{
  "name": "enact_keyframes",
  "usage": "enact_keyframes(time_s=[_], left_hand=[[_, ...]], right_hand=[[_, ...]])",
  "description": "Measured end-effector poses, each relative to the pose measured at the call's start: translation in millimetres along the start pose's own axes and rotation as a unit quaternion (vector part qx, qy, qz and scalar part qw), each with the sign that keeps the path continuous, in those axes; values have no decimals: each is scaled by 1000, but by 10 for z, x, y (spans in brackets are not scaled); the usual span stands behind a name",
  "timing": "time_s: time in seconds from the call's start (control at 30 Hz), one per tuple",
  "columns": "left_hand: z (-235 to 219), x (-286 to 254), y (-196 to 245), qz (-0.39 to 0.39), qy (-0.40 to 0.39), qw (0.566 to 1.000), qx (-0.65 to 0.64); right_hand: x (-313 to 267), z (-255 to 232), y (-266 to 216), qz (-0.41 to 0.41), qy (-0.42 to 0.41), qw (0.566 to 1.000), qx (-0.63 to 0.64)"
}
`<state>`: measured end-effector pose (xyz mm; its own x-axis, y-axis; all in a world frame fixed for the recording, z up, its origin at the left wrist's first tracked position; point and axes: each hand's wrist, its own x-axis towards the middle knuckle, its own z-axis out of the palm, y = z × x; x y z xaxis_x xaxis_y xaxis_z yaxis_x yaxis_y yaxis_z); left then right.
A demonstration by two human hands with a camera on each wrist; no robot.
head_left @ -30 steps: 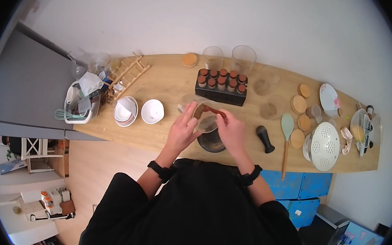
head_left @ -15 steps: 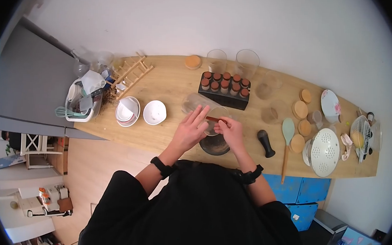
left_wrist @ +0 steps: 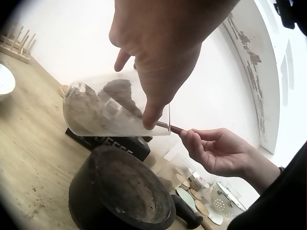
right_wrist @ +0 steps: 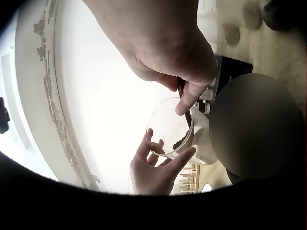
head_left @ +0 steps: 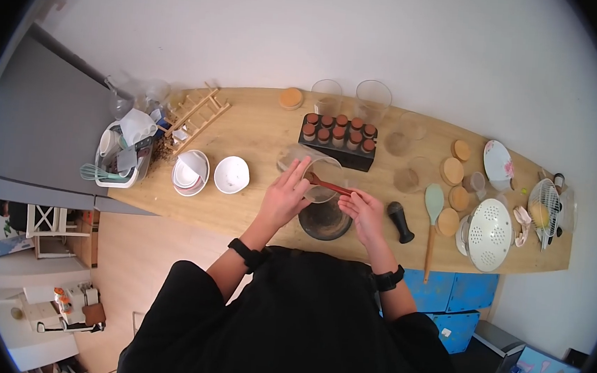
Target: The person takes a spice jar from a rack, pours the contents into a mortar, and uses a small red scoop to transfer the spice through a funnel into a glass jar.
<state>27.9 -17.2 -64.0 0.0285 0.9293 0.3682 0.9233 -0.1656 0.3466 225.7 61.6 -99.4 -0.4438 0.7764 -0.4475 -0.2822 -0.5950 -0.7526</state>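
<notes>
My left hand (head_left: 285,198) grips a clear glass jar (left_wrist: 79,115) near its mouth, its thumb and fingers spread round the rim. The jar is tipped on its side, with brown powder clinging to its inner wall. Between thumb and fingers, my right hand (head_left: 364,213) pinches the handle of a reddish-brown spoon (head_left: 333,186). The spoon reaches in through the jar's mouth, and dark brown powder (right_wrist: 180,143) shows at its far end. Below both hands stands a dark mortar (left_wrist: 127,191) with brown residue inside.
A black pestle (head_left: 400,222) lies right of the mortar. Behind the jar stands a black rack (head_left: 336,153) of capped tubes. White bowls (head_left: 231,175) are at left; a green spatula (head_left: 434,201), wooden lids (head_left: 452,171) and a white colander (head_left: 489,234) are at right.
The spoon went deeper into the jar half a second ago; since then my right hand has drawn back to the right, showing more of its length. My left hand keeps hold of the jar.
</notes>
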Motion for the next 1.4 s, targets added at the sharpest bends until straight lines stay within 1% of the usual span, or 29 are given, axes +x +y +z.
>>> enact_keyframes(time_s=[0.07, 0.3, 0.37, 0.4, 0.5, 0.57, 0.6, 0.67, 0.7, 0.73, 0.77, 0.8, 0.83, 0.87, 0.9, 0.93, 0.97, 1.0, 1.07, 1.1, 1.13, 1.17, 1.2, 1.23, 1.27, 1.3, 1.33, 1.37, 1.4], left_hand=[[11, 0, -35, -9, -2, 1000, 3], [29, 39, -69, -10, 3, 1000, -10], [50, 39, -88, -34, -9, 999, -16], [56, 34, -101, -33, -11, 999, -18], [75, 12, -185, -50, -20, 998, -36], [81, -19, -258, -81, -11, 996, -29], [81, -40, -294, -80, -16, 996, -31], [49, -67, -346, -134, -13, 991, -25], [50, -84, -389, -134, -18, 990, -28], [50, -99, -440, -147, -1, 989, -22], [47, -115, -486, -160, 16, 987, -17], [39, -124, -535, -149, 32, 988, -13], [35, -136, -581, -151, 29, 988, -15], [33, -142, -626, -162, 33, 986, -9], [34, -144, -668, -173, 38, 984, -3], [41, -143, -710, -176, 36, 984, -5], [50, -138, -753, -172, 51, 984, 0], [56, -135, -787, -168, 66, 984, 5], [55, -103, -856, -183, 72, 980, -1], [40, -68, -913, -198, 79, 977, -5], [47, -37, -1016, -199, 84, 976, 0], [99, -13, -1144, -247, 123, 961, -25], [162, 18, -1269, -292, 162, 941, -52], [204, 73, -1387, -293, 165, 940, -50], [233, 147, -1506, -293, 192, 935, -53], [265, 226, -1614, -292, 219, 929, -57], [299, 311, -1690, -290, 223, 929, -57], [337, 390, -1743, -289, 218, 932, -30], [371, 458, -1792, -288, 213, 934, -3]], right_hand=[[-48, -13, -40, -2, 21, 1000, -1], [-249, -177, -171, -29, 26, 999, -2], [-354, -224, -230, -29, 42, 999, 8], [-401, -279, -239, -28, 45, 999, 8], [-540, -478, -265, -31, 38, 999, 19], [-629, -589, -265, -47, 45, 998, -8], [-642, -633, -245, -45, 50, 998, -6], [-631, -715, -153, -68, 56, 991, -100], [-617, -721, -68, -64, 61, 991, -99], [-599, -673, 23, -106, 64, 973, -193], [-603, -631, 96, -145, 65, 945, -285], [-633, -605, 132, -140, 67, 946, -286], [-684, -527, 104, -259, 26, 858, -442], [-720, -477, 74, -366, -18, 730, -577], [-744, -456, 56, -363, -19, 730, -578], [-769, -445, 45, -365, -36, 704, -608], [-788, -441, 46, -367, -54, 677, -636], [-798, -466, 76, -365, -55, 677, -637], [-788, -583, 156, -301, 9, 786, -540], [-780, -658, 162, -304, 6, 785, -540], [-766, -749, 158, -237, 97, 890, -378], [-750, -841, 167, -155, 182, 951, -198], [-735, -946, 185, -157, 177, 951, -197], [-730, -1061, 209, -149, 202, 963, -100], [-719, -1152, 265, -139, 226, 964, -1], [-683, -1218, 347, -141, 223, 964, -1], [-633, -1277, 435, -122, 230, 965, 36], [-591, -1328, 520, -101, 238, 963, 74], [-543, -1384, 592, -104, 236, 963, 75]])
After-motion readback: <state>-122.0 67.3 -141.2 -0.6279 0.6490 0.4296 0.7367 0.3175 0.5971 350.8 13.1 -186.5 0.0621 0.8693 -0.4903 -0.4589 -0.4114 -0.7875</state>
